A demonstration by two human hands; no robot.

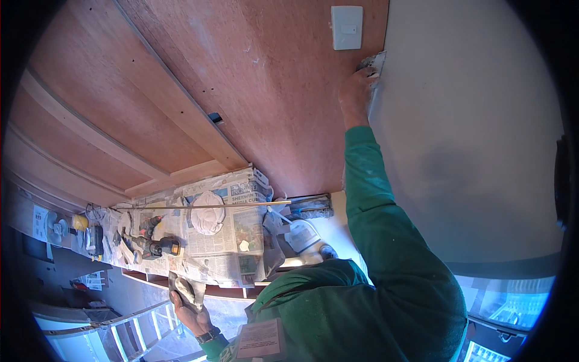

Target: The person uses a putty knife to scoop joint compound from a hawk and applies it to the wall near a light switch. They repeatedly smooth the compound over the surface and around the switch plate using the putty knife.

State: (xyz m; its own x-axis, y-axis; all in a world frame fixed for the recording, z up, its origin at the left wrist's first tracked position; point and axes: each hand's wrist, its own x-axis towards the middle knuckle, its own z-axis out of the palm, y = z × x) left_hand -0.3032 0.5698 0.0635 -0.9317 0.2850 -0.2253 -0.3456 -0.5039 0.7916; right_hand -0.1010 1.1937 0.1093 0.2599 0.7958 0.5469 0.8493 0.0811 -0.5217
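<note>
My right hand is closed on a putty knife at the joint where the reddish plywood panel meets the pale wall, just below a white switch plate. My left hand is low in the view, gripping a flat plate-like tool with a lump of pale paste on it. The blade is partly hidden by my fingers.
A newspaper-covered surface holds power drills, a crumpled white cloth, a long thin strip and assorted small tools. Framed wooden panels stand at the upper left. A white ladder is at the lower left.
</note>
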